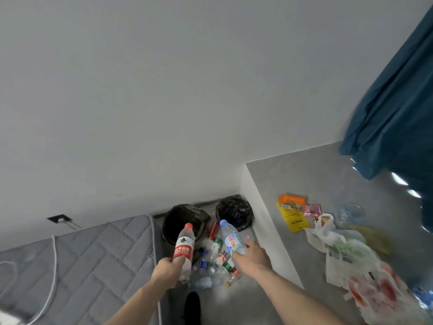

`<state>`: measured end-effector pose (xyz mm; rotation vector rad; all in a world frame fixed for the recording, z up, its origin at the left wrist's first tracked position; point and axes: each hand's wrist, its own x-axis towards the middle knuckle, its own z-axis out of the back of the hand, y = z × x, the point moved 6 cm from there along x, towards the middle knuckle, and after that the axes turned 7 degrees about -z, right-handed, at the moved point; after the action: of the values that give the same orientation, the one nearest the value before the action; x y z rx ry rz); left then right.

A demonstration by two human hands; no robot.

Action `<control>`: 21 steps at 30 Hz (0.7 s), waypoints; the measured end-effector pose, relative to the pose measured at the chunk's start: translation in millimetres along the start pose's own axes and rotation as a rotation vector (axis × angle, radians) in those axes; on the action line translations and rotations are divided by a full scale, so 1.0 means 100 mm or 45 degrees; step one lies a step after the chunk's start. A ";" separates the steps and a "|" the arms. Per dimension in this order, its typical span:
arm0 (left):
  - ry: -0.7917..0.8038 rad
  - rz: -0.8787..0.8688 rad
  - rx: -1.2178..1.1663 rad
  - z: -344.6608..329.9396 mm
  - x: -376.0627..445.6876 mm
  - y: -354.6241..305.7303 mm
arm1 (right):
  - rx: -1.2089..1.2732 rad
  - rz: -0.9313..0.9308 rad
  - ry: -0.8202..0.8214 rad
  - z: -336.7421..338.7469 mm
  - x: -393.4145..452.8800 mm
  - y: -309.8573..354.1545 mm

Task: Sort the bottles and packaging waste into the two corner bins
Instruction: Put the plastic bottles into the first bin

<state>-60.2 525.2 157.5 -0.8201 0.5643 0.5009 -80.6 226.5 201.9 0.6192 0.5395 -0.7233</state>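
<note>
Left hand (165,270) grips red-label bottle (184,248) by its base; right hand (251,258) grips blue-label bottle (233,238) likewise. Both caps point toward two black bins (185,219) in the corner, above the floor bottle pile (214,263).

Soft, even daylight is filling the room, leaving the white wall (164,90) flat and nearly shadowless. Bright glare patches are shining on the grey ledge (328,179) beneath the teal curtain (393,109), suggesting light entering from the right. The wide lens is bending straight lines, so the wall's base is slanting and the edges are stretching. Motion blur is smearing the plastic bags (365,277) at lower right and the curtain's hem. The floor gap around the two black bins (185,221) is sitting darker, in mild shade.
</note>
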 end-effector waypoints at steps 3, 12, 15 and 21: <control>0.029 -0.001 0.012 0.10 0.31 -0.06 | 0.004 0.009 0.011 -0.04 0.16 0.22; 0.128 0.032 -0.044 0.47 1.20 -0.29 | 0.021 -0.085 -0.022 -0.18 0.54 1.02; 0.142 0.059 -0.042 0.61 1.33 -0.29 | 0.015 -0.087 -0.033 -0.21 0.58 1.22; 0.145 0.121 -0.009 0.77 1.59 -0.13 | -0.037 -0.106 -0.014 -0.27 0.66 1.41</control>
<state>87.2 609.3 105.3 -0.8345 0.7093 0.5460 58.9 298.6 186.8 0.5681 0.5672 -0.7956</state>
